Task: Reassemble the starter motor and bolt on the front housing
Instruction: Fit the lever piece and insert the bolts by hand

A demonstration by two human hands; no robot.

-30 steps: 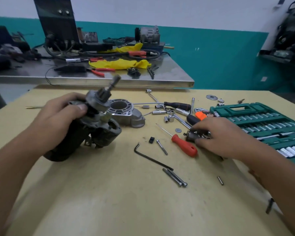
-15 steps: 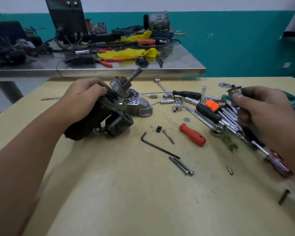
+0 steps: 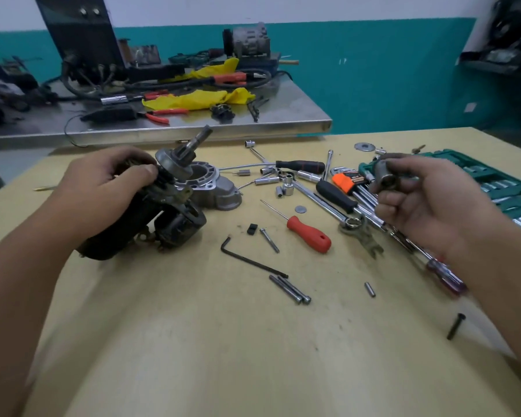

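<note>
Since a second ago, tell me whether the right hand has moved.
Yes. The right hand has lifted off the table by the red-handled screwdriver and now holds a small metal part up, nearer the green socket case.

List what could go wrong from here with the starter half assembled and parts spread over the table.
1. The left hand alone props the starter motor tilted on the table, shaft up; it could slip or roll.
2. The right hand pinches a small metal part above the cluttered tools; dropped there, it might be hard to find.
3. The front housing lies touching the motor, and the long bolts lie loose nearby; a nudge may scatter them.
</note>
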